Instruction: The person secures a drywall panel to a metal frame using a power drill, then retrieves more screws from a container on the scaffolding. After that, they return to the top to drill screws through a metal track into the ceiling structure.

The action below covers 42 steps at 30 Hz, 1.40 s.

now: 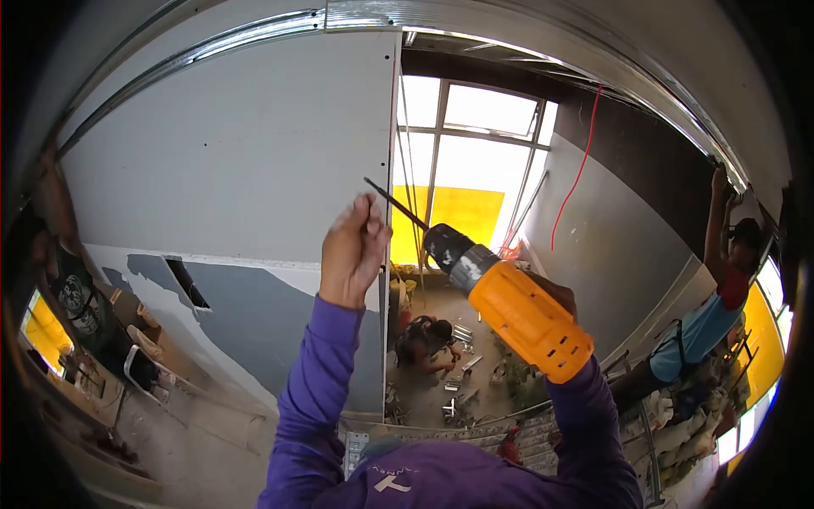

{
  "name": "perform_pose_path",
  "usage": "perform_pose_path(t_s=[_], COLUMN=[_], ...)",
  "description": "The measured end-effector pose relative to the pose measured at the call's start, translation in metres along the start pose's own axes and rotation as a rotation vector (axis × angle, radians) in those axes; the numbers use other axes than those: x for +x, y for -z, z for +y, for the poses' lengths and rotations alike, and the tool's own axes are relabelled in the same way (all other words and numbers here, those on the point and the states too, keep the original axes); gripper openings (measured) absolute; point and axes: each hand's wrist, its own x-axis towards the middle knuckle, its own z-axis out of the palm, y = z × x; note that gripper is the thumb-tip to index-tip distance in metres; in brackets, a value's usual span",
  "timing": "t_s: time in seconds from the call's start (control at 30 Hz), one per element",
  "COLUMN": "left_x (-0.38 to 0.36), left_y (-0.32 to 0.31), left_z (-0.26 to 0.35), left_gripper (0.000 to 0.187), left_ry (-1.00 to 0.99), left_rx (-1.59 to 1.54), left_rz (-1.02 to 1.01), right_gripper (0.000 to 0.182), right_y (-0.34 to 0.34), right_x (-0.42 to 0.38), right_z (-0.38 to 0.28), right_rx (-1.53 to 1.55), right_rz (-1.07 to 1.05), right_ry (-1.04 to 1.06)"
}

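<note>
An orange cordless drill (530, 318) with a dark chuck points up and left in front of me. From its chuck a long thin driver bit (398, 206) reaches toward the wall panel. My right hand (555, 295) grips the drill from behind, mostly hidden by its body. Beside the bit's tip is my left hand (352, 250), its fingertips curled together and slightly blurred. Whatever they pinch, if anything, is too small to make out. Purple sleeves cover both my arms.
Behind the drill stands a pale wall panel (237, 153) with dark screw dots. A metal channel (509, 25) runs overhead. One person (704, 314) reaches up at right, another (76, 305) at left. Below, a person (421, 339) crouches near metal pieces. A red cable (579, 174) hangs down.
</note>
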Motion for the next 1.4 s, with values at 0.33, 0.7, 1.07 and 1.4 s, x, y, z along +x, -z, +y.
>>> perform_pose_path(t_s=[0.33,0.7,1.07,1.4], left_x=[0.01,0.03,0.061,0.13], left_y=[-0.061,-0.059,-0.066,-0.108], left_z=[0.0,0.042,0.056,0.132], left_gripper=[0.029,0.024,0.03,0.023], left_ry=[0.001,0.054,-0.052,-1.16], left_rx=[-0.164,0.045,-0.208,1.167], left_rz=[-0.078,-0.091,-0.118,-0.129], right_gripper=[0.056,0.052,0.044,0.028], right_y=[0.019,0.001,-0.058,0.002], right_x=[-0.007,0.018,0.04,0.133], right_z=[-0.016,-0.017,-0.041,-0.099], right_rx=[0.097,-0.148,-0.93,-0.361], right_rz=[0.021,0.017,0.059,0.459], right_ry=[-0.171,0.06,0.084,-0.084])
